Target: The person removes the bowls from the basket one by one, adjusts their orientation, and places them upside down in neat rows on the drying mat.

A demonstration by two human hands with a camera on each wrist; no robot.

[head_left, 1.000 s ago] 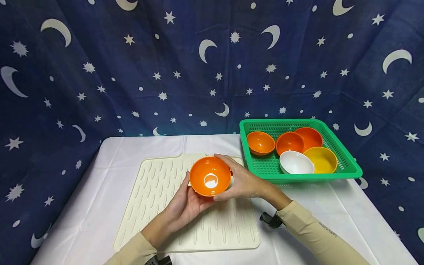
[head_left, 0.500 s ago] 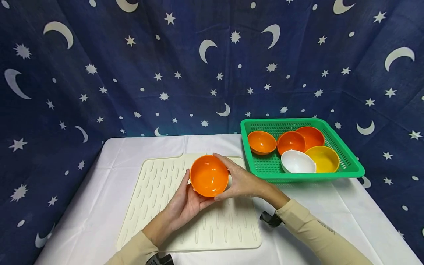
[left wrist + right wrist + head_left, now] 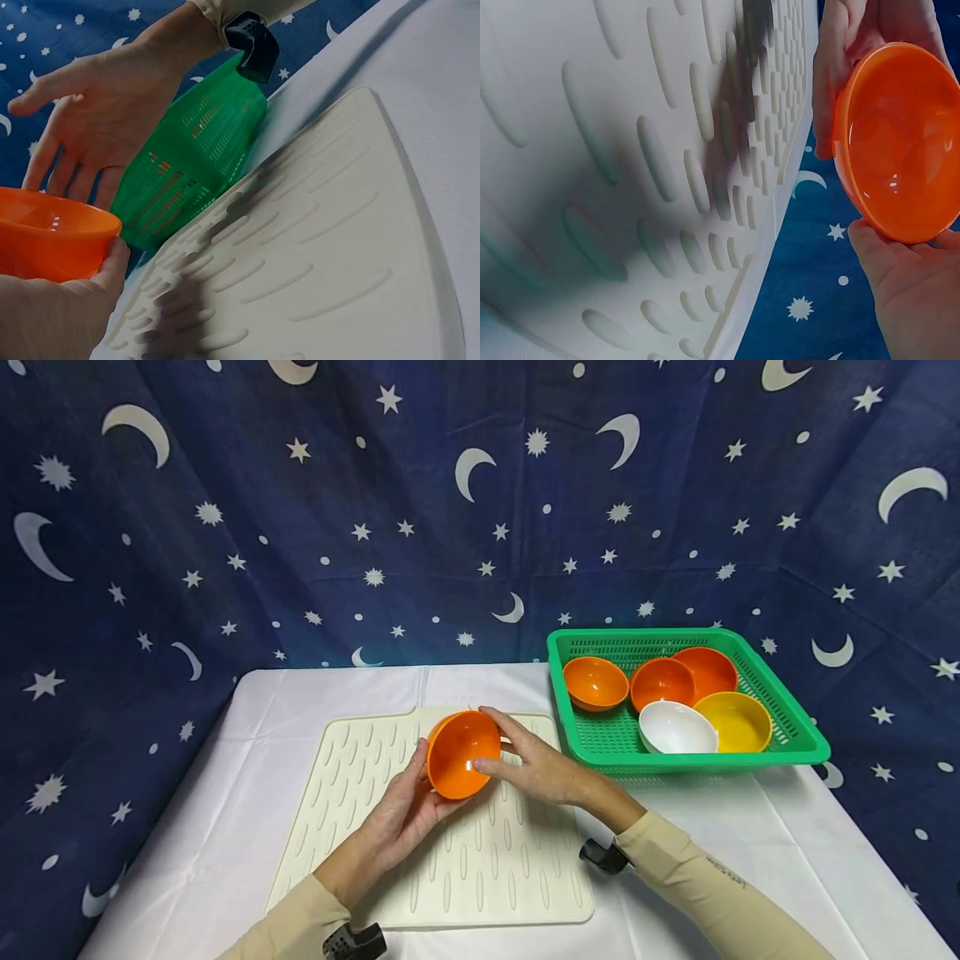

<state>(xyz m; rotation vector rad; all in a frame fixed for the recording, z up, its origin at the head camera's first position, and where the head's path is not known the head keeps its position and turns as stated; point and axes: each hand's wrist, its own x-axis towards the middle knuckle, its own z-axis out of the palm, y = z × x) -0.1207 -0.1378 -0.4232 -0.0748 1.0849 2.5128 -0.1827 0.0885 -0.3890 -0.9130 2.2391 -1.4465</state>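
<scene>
Above the ribbed cream mat, an orange bowl point(image 3: 459, 752) is held up and tilted, its inside towards the head camera. My left hand point(image 3: 401, 822) grips it from below and the left, thumb along the outer wall. On the bowl's other side is my right hand point(image 3: 536, 768), fingers spread and fairly straight. Its thumb lies across the bowl's inside in the head view. The left wrist view has the right hand point(image 3: 105, 105) with its thumb apart from the bowl point(image 3: 56, 232) and some fingertips hidden behind the rim; whether these touch is unclear.
At the back right stands a green basket point(image 3: 697, 758) with several bowls: orange ones point(image 3: 595, 683), a white one point(image 3: 677, 728) and a yellow one point(image 3: 742, 724). The cream mat point(image 3: 457, 881) lies on a white-covered table point(image 3: 202, 810). A starry blue cloth point(image 3: 420, 485) hangs behind.
The bowl has turned and shifted slightly left, showing more of its outer left wall. My right thumb has moved up from the lower rim, and the right fingers have loosened. Left hand keeps its grip.
</scene>
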